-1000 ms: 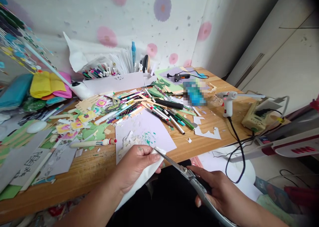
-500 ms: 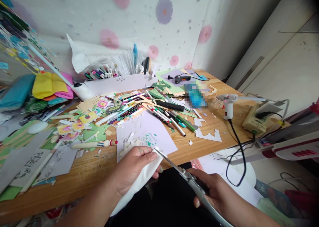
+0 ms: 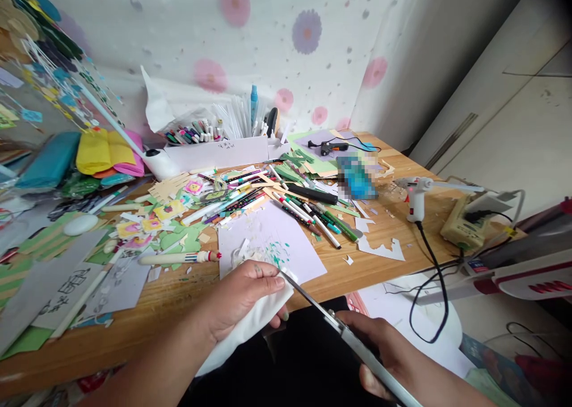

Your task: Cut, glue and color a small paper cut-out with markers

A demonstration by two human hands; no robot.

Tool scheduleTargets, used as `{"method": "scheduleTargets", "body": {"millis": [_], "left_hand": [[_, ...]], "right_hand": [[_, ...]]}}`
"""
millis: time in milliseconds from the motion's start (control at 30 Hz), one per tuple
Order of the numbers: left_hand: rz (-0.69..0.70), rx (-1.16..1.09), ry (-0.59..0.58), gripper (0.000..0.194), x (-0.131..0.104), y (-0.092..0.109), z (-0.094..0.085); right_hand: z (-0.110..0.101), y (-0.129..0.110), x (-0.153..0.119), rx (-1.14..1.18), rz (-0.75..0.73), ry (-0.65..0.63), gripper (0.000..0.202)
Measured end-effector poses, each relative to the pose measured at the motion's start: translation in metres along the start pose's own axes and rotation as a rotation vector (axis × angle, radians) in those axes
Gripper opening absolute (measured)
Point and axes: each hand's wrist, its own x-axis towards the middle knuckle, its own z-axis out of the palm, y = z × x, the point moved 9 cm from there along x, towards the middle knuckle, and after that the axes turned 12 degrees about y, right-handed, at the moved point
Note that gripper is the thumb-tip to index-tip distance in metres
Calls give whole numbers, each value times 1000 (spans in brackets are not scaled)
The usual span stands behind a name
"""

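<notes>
My left hand (image 3: 252, 294) pinches a folded, soft white sheet (image 3: 250, 329) between thumb and fingers; whether it is cloth or soft paper I cannot tell. The sheet hangs down toward my lap. In my right hand (image 3: 384, 347) is a pair of metal scissors (image 3: 337, 326), pointing up and to the left. Their tips meet the sheet's upper edge beside my left thumb, and the blades look close together. Part of the handles is hidden by my right hand. Just beyond lies a pale sheet of paper (image 3: 308, 264) with green flecks and white scraps on it.
Many markers (image 3: 308, 213) and paper scraps cover the wooden table (image 3: 179, 305). A white glue gun (image 3: 415, 198) stands on the right near a power strip (image 3: 465, 222), its black cord looping over the edge. A dark glue gun (image 3: 333, 148) and a pen box (image 3: 218, 152) are behind.
The view has shifted a little, so the table things sit slightly further right and lower. The scissors have turned more edge-on, and their blades look closer together. Both hands keep their hold.
</notes>
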Motion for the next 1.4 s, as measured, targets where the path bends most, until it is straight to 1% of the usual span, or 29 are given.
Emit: {"method": "scheduleTargets", "body": {"millis": [267,333,400,433,467,500,567,600,633,667,700,733,767,800,833,867,900,933,967,1000,1067,1100,1167,1267,1400], "left_hand": [[3,97,-48,38,0,4,1],[-3,123,-54,38,-5,9,-6],[27,180,-32,36,-11,22,-24],[110,270,23,37,-13,37,-39],[236,414,98,37,-15,56,-57],[371,579,215,39,-18,77,-77],[591,978,468,41,-23,114,-113],[647,1156,591,39,-23,127,-128],[666,1200,663,35,-22,135,-141],[684,1222,703,31,-19,140,-149],[709,1236,737,27,-16,142,-153],[750,1237,745,27,-14,142,-151],[805,1236,728,28,-13,139,-144],[864,1230,690,29,-12,134,-131],[924,1220,632,29,-13,127,-114],[981,1210,550,26,-13,119,-94],[1028,1205,441,22,-13,108,-72],[1061,1211,323,16,-14,96,-50],[1081,1212,243,11,-15,86,-32],[1094,1204,198,10,-15,78,-18],[1099,1177,150,12,-13,69,-3],[1095,1155,143,14,-12,68,-1],[1075,1096,145,16,-9,70,-5],[1017,974,144,11,-3,78,-20],[887,804,121,9,9,86,-39]], "right_hand": [[8,4,5,93,40,-77,51],[7,4,7,133,49,-67,56],[3,2,9,189,45,-39,61],[1,1,9,218,38,-24,62],[0,0,9,247,31,-14,63],[-2,0,9,271,26,-7,64],[-4,2,9,286,17,8,66],[-7,4,9,272,17,24,66],[-11,6,9,242,20,57,65],[-18,9,10,196,25,104,63],[-26,10,11,134,28,166,60],[-36,10,13,59,27,234,57],[-47,8,15,-31,17,304,54],[-57,3,18,-139,-3,373,53],[-67,-3,22,-262,-29,438,53],[-75,-11,27,-397,-52,496,52],[-81,-19,33,-539,-68,552,52],[-85,-26,40,-675,-78,601,51],[-87,-34,47,-793,-92,638,50],[-87,-42,56,-885,-114,669,48],[-83,-54,72,-1009,-163,709,44],[-80,-57,80,-1061,-171,721,43],[-75,-58,93,-1141,-173,724,40],[-67,-54,104,-1187,-186,703,36],[-64,-51,109,-1194,-225,698,32]]}}
